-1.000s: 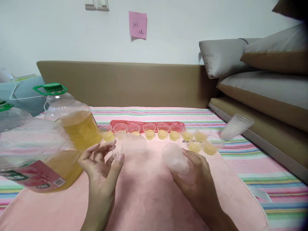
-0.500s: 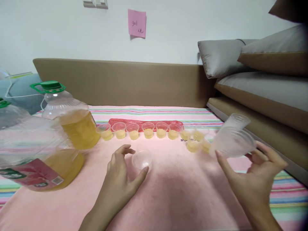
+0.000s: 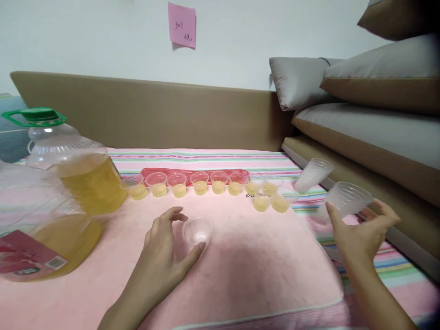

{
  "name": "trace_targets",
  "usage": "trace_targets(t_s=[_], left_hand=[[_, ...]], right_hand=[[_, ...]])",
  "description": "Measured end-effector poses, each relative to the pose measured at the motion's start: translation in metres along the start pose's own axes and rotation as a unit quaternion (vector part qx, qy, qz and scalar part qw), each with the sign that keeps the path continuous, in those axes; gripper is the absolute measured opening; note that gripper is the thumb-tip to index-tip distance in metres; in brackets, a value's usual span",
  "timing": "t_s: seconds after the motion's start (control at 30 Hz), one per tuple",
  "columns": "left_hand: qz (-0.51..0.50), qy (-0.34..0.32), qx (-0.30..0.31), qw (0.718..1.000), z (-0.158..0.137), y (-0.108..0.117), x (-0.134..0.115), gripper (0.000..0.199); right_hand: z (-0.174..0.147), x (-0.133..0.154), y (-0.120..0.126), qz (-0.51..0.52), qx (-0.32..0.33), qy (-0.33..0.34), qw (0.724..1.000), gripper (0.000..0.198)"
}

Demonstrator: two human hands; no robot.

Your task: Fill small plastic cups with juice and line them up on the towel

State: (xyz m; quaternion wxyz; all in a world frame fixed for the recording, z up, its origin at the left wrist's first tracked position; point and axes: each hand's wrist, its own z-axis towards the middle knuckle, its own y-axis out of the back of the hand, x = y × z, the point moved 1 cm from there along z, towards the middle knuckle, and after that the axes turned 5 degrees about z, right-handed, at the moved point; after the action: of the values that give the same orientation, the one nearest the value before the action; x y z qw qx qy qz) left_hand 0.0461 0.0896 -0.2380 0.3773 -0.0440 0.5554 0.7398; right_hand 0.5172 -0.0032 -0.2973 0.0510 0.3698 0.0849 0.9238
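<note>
On the pink cloth (image 3: 237, 256), my left hand (image 3: 165, 256) curves around a small clear plastic cup (image 3: 197, 233) that stands upright and looks empty. The thumb lies over its near right side, and the index finger reaches its far left rim. At the right, my right hand (image 3: 366, 233) is closed around a stack of nested clear cups (image 3: 345, 201), tilted with the wide rim up and to the right. Just behind it, another stack of cups (image 3: 313, 175) leans over the striped sheet.
Several cups with yellow liquid (image 3: 200, 185) stand in a row, some clustered at its right end (image 3: 261, 201). A red plastic wrapper (image 3: 185, 174) lies behind them. Two big oil bottles (image 3: 92, 183) stand left. Grey-brown cushions (image 3: 378, 110) are piled right; a brown board (image 3: 154, 114) closes the back.
The view has turned to the right. My right hand has carried its stack of cups rightward, off the cups of yellow liquid and over the striped sheet. My left hand stays around the empty cup.
</note>
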Motion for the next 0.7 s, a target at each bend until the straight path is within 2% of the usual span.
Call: trace_targets(t_s=[0.17,0.33,0.53,0.7], left_hand=[[-0.002,-0.003,0.009,1.000,-0.002,-0.003,-0.003,0.062],[-0.002,0.003,0.010,1.000,-0.002,-0.001,-0.002,0.064],[-0.009,0.013,0.025,1.000,-0.001,0.000,-0.001,0.065],[-0.053,0.047,-0.016,0.997,0.003,0.003,-0.003,0.049]], right_hand=[[-0.002,-0.003,-0.007,-0.006,0.015,-0.017,1.000,0.103],[-0.003,-0.019,-0.013,-0.009,0.027,-0.034,0.999,0.098],[-0.006,-0.027,-0.015,-0.006,0.032,-0.051,0.998,0.101],[-0.006,-0.025,-0.013,-0.007,0.039,-0.055,0.998,0.102]])
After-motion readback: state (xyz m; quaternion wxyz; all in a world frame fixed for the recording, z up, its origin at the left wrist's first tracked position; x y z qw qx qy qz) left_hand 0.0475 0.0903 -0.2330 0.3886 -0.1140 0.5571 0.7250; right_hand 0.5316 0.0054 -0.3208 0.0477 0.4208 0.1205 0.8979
